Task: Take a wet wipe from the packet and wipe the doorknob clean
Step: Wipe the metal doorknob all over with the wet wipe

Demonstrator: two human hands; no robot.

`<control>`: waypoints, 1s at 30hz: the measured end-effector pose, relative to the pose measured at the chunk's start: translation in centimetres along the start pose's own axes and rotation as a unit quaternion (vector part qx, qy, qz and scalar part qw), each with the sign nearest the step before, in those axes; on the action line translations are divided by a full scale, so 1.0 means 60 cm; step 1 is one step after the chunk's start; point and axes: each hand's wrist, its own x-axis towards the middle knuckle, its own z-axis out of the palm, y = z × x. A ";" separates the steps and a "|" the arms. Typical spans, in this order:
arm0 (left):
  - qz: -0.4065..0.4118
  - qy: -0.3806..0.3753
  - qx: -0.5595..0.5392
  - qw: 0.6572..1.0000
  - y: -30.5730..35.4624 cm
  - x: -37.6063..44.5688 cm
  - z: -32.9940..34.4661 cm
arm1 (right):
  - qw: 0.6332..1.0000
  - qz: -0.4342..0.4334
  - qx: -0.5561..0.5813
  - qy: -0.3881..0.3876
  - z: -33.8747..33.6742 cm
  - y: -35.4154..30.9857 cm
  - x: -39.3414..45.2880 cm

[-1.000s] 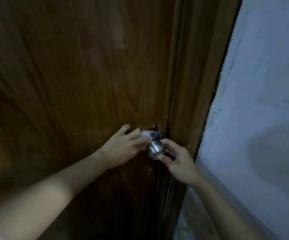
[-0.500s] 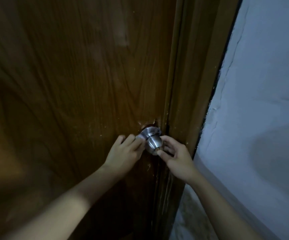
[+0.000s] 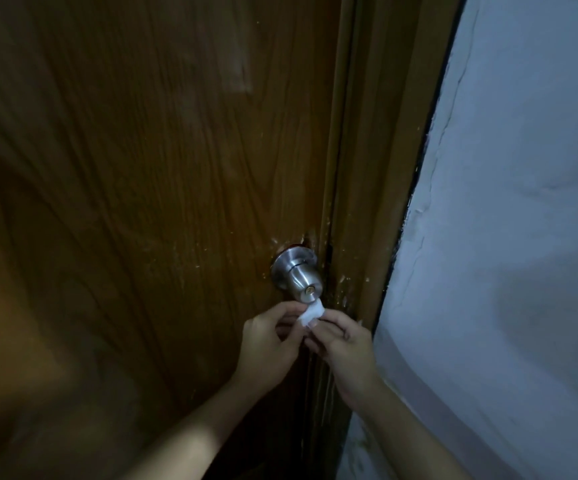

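Observation:
A round steel doorknob [image 3: 300, 276] with a brass keyhole sticks out of the brown wooden door [image 3: 149, 188], bare and untouched. Just below it, a small folded white wet wipe [image 3: 311, 312] is pinched between both hands. My left hand [image 3: 269, 344] holds its left side with thumb and fingers. My right hand [image 3: 344, 344] grips its right side. The wipe's top corner nearly reaches the knob's underside. The packet is not in view.
The wooden door frame [image 3: 374, 188] runs down just right of the knob. A rough white wall [image 3: 509, 237] fills the right side. White paint specks dot the door around the knob. A strip of floor [image 3: 360, 448] shows at the bottom.
Both hands have left the knob and dropped below it. The wipe, earlier pressed behind the knob by the left hand, is now held between both hands.

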 end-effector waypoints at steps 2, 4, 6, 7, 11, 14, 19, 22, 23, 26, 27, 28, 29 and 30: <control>0.003 -0.032 -0.010 0.999 0.003 0.004 -0.003 | 1.000 -0.008 -0.001 0.030 -0.003 -0.008 0.000; 0.007 -0.046 -0.007 0.999 0.006 0.010 -0.011 | 0.999 -0.014 0.006 0.046 -0.001 -0.018 0.001; 0.022 -0.042 0.016 0.999 0.008 0.018 -0.021 | 0.997 -0.039 -0.015 0.062 0.007 -0.030 0.004; 0.026 -0.027 0.035 0.999 0.009 0.022 -0.026 | 0.994 -0.061 -0.043 0.082 0.011 -0.035 0.006; 0.015 0.094 0.114 0.989 0.019 0.040 -0.047 | 0.941 -0.216 -0.195 0.172 0.020 -0.060 0.016; 0.032 0.074 0.174 0.982 0.027 0.051 -0.058 | 0.892 -0.307 -0.294 0.152 0.031 -0.085 0.032; 0.070 0.024 0.226 0.971 0.035 0.063 -0.058 | 0.822 -0.354 -0.442 0.064 0.061 -0.108 0.074; 0.061 0.024 0.237 0.969 0.037 0.071 -0.055 | 0.814 -0.347 -0.459 0.075 0.069 -0.108 0.090; 0.059 0.019 0.240 0.969 0.037 0.073 -0.056 | 0.816 -0.344 -0.456 0.092 0.069 -0.107 0.092; 0.060 -0.002 0.259 0.964 0.037 0.077 -0.056 | 0.830 -0.315 -0.433 0.156 0.069 -0.097 0.089; 0.061 -0.005 0.265 0.962 0.037 0.077 -0.056 | 0.838 -0.294 -0.427 0.171 0.071 -0.095 0.088; 0.062 -0.008 0.269 0.961 0.037 0.078 -0.056 | 0.846 -0.267 -0.425 0.179 0.073 -0.091 0.088; 0.061 -0.011 0.270 0.961 0.036 0.077 -0.055 | 0.853 -0.239 -0.427 0.182 0.075 -0.088 0.088; 0.061 -0.015 0.270 0.961 0.036 0.076 -0.055 | 0.858 -0.215 -0.431 0.178 0.076 -0.084 0.086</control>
